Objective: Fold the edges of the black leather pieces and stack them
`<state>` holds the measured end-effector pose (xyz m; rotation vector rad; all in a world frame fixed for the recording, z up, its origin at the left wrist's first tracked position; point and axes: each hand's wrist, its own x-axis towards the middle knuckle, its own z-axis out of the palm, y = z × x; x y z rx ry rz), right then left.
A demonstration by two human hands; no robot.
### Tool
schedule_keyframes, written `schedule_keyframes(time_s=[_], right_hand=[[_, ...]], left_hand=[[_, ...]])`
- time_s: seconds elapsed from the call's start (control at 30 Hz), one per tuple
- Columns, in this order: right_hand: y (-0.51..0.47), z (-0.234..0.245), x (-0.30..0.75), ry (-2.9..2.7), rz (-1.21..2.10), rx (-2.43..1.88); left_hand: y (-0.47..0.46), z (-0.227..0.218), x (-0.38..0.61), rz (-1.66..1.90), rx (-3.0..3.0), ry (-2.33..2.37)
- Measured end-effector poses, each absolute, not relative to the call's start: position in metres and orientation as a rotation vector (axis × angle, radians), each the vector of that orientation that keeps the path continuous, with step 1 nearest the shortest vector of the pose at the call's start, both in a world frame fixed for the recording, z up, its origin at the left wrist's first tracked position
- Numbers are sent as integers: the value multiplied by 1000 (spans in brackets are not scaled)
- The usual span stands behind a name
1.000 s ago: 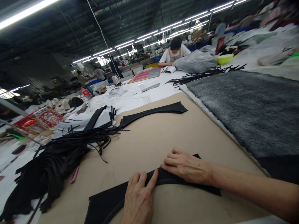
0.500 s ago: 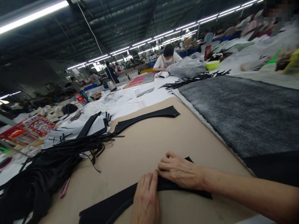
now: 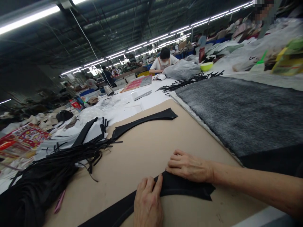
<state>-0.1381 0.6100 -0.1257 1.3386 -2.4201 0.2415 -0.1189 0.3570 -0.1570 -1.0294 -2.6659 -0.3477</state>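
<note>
A curved black fabric piece (image 3: 187, 188) lies on the tan board in front of me, its near left end running out of the picture. My left hand (image 3: 148, 200) rests over its middle, fingers slightly apart and pressing down on it. At the upper edge, my right hand (image 3: 190, 166) has its fingers curled and closed on the fabric; the fingertips are partly hidden. A second curved black piece (image 3: 145, 121) lies flat farther up the board, apart from both hands.
The tan board (image 3: 139, 151) covers the near table. Black strips (image 3: 78, 151) are heaped at left, beside a pink tool (image 3: 59, 201). Grey fuzzy sheet material (image 3: 241, 110) lies at right. A ruler-like grey piece (image 3: 142, 95) is farther back, where another person (image 3: 163, 61) bends over the table.
My right hand has shifted slightly right and up along the fabric's edge, uncovering more of the right end. The left fingers have spread a little. The view has tilted slightly.
</note>
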Motion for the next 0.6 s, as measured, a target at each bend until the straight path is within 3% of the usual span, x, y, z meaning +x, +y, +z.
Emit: schedule_keyframes(time_s=[0.23,0.6], right_hand=[[614,-128,-133,-2509,278,1319],[614,-129,-129,-2545,270,1235]], left_hand=[[361,-154,-119,-210,-1008,-2629],[397,-147,-117,-380,-1158,-2390]])
